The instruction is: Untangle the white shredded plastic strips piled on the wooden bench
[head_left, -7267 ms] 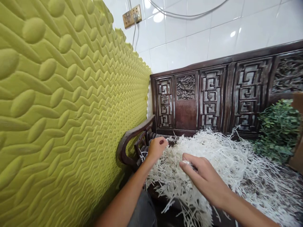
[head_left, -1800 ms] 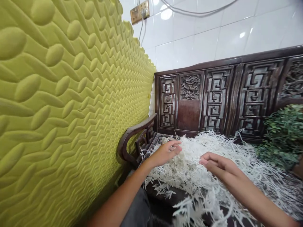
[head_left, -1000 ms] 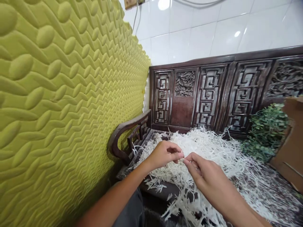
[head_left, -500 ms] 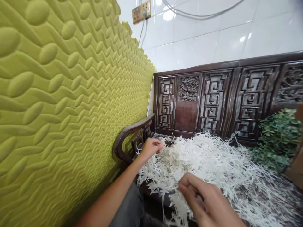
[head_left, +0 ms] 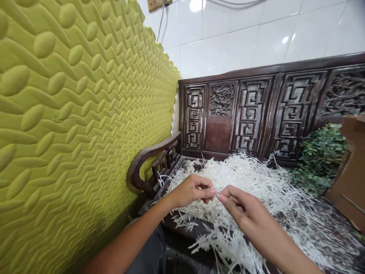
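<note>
Both hands are drawn into narrow pinches, thumb against forefinger, with the fingertips of the left hand [head_left: 190, 191] just beside those of the right hand [head_left: 248, 212]. A pale speck shows where the tips nearly meet, but it is too small to tell whether either hand holds a strand. Below the left forearm is a dark trouser leg [head_left: 149, 247]. In front of the seat edge, a loose clump of branching white strands [head_left: 228, 239] hangs down below the right hand. Beneath and behind both hands, the main heap of white strands [head_left: 251, 179] lies tangled on the bench seat, thinning toward the right, where a dark patterned seat cover [head_left: 322, 220] shows through. A curved wooden armrest [head_left: 152, 152] stands left of the heap, next to a tall yellow embossed panel [head_left: 99, 114]. At the heap's right are green leafy sprigs [head_left: 319, 160], close against a cardboard box [head_left: 352, 167]. Behind them runs the carved dark bench back [head_left: 219, 133], and beyond that a glossy white tiled wall [head_left: 228, 49] with a socket plate [head_left: 155, 4] partly cut off at the top.
</note>
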A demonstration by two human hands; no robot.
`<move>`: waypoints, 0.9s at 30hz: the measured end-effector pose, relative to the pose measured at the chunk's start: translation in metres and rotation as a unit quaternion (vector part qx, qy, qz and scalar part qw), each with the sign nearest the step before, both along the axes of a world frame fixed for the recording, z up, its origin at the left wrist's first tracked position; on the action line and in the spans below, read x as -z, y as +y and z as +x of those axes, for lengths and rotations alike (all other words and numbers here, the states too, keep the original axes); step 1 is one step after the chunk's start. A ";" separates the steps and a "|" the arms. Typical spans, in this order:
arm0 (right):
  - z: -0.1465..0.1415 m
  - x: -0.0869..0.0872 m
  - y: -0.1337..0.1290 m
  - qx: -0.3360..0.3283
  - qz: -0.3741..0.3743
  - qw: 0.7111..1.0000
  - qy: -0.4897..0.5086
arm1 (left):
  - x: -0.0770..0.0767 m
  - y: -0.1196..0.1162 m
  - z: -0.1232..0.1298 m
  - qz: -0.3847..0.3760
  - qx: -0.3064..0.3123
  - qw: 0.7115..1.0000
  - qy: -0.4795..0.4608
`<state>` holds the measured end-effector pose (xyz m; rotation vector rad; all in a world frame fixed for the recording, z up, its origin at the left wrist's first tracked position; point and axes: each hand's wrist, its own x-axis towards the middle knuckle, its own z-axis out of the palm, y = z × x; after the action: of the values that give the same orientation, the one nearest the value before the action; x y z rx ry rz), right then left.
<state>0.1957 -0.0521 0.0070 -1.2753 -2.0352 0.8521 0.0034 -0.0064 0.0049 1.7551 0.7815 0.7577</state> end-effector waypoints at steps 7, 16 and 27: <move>-0.010 -0.004 0.003 0.048 0.052 0.996 -0.052 | 0.005 0.013 0.011 0.028 -0.076 0.994 -0.076; -0.016 -0.011 0.002 0.058 0.080 0.994 -0.038 | 0.014 0.041 0.026 -0.012 -0.249 0.958 -0.143; -0.024 -0.017 -0.014 -0.040 -0.027 0.989 0.140 | 0.034 0.067 -0.022 -0.062 -0.358 0.926 -0.101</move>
<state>0.1717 -0.0665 0.0244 -1.0424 -1.8602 1.0664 -0.0182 0.0610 -0.0295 1.2331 1.3153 1.3134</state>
